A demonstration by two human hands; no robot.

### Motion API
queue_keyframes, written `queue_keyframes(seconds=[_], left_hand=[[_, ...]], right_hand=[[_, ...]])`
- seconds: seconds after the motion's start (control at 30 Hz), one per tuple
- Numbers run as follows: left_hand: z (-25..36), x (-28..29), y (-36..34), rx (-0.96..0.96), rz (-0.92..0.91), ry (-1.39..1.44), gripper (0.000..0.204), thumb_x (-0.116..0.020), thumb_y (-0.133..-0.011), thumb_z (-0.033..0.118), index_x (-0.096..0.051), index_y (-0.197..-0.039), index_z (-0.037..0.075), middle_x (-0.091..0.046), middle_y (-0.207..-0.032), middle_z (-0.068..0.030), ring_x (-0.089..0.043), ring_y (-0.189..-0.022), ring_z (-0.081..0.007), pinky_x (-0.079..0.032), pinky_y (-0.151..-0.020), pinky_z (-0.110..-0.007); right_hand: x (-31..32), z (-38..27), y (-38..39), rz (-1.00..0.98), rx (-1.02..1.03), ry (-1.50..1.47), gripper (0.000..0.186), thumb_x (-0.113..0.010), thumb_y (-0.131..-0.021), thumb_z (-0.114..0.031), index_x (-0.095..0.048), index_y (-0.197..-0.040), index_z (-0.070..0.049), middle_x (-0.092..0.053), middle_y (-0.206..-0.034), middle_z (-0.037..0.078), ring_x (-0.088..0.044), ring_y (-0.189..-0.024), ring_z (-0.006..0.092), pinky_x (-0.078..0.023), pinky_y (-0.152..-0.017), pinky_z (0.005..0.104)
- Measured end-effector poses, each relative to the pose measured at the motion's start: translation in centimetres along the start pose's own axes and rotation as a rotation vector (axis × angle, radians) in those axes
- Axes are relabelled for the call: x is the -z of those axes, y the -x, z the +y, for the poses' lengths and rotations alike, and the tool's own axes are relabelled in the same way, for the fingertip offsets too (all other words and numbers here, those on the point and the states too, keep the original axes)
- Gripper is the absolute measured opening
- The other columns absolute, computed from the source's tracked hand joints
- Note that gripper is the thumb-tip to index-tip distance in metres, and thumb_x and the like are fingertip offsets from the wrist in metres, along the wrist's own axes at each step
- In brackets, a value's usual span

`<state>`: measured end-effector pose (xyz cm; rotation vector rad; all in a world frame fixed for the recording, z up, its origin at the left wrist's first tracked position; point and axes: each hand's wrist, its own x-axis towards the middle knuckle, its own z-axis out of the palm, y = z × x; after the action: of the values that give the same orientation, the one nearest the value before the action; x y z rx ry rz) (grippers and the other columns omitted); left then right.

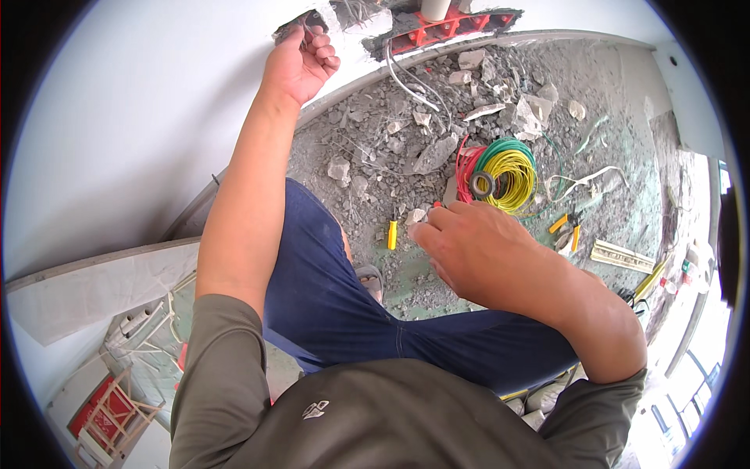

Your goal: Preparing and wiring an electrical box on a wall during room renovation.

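Rubble [367, 148]: all round the wire coils [509, 176]; sharp chunks could nick insulation if I get wire dragged across.
Red box row [422, 35]: beyond the coils, up-left, set into the broken wall; white pipe [434, 9] at it, grey cables [402, 78] by its left end; can't read further contents.
Right hand [480, 246]: nearer me than the coils, loosely curled; can't tell if it holds anything.
Left hand [303, 62]: far up-left of the coils; narrow pinch, looks to be on thin wires [309, 22]; slip risk if tugged.
Wall recess [323, 17]: same spot, thin wires inside; ragged edge could scrape fingers.
Pliers [576, 238]: right of the coils, nearer me.
Screwdriver [392, 234]: left of the coils; underfoot risk.
Tape roll [482, 184]: on the coils; could roll off if they're pulled.
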<state>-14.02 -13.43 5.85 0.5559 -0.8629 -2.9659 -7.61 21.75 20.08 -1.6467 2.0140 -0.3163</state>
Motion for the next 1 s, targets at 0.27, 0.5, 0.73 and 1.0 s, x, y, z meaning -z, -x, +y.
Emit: queue_keyframes(seconds=[0.27, 0.5, 0.73, 1.0], left_hand=[[-0.6, -2.0, 1.1, -0.074, 0.241, -0.077, 0.036, -0.037, -0.107, 0.029, -0.055, -0.104, -0.002, -0.065, -0.108, -0.0186, -0.062, -0.095, -0.0293, -0.052, -0.088, -0.043], [-1.1, -2.8, 1.9, -0.115, 0.305, 0.022, 0.031, -0.035, -0.106, 0.02, -0.05, -0.114, -0.006, -0.061, -0.12, -0.0258, -0.06, -0.112, -0.0394, -0.053, -0.097, -0.048], [-0.7, -3.2, 2.6, -0.084, 0.399, -0.018, 0.026, -0.041, -0.106, 0.016, -0.052, -0.112, -0.006, -0.061, -0.118, -0.0223, -0.061, -0.111, -0.0362, -0.054, -0.096, -0.047], [-0.9, -2.4, 2.5, -0.041, 0.464, 0.076, 0.026, -0.053, -0.103, 0.016, -0.057, -0.114, -0.007, -0.057, -0.115, -0.0167, -0.059, -0.106, -0.0299, -0.055, -0.092, -0.043]], right_hand=[[0.2, -0.2, -0.2, -0.025, -0.016, 0.002, 0.016, -0.062, -0.081, -0.007, -0.062, -0.096, -0.004, -0.065, -0.088, 0.012, -0.066, -0.086, 0.0287, -0.052, -0.072, 0.0413], [0.0, -0.2, -0.4, 0.01, -0.002, 0.01, 0.016, -0.061, -0.08, -0.007, -0.062, -0.096, -0.005, -0.064, -0.087, 0.011, -0.066, -0.085, 0.0286, -0.052, -0.073, 0.0415], [0.1, -0.1, -0.6, -0.008, -0.002, 0.009, 0.018, -0.061, -0.08, -0.006, -0.062, -0.098, -0.005, -0.064, -0.088, 0.011, -0.066, -0.086, 0.029, -0.052, -0.074, 0.0419], [0.3, -0.2, -0.8, -0.034, -0.01, -0.022, 0.02, -0.059, -0.081, -0.005, -0.062, -0.101, -0.003, -0.064, -0.091, 0.013, -0.065, -0.09, 0.0306, -0.053, -0.078, 0.0429]])
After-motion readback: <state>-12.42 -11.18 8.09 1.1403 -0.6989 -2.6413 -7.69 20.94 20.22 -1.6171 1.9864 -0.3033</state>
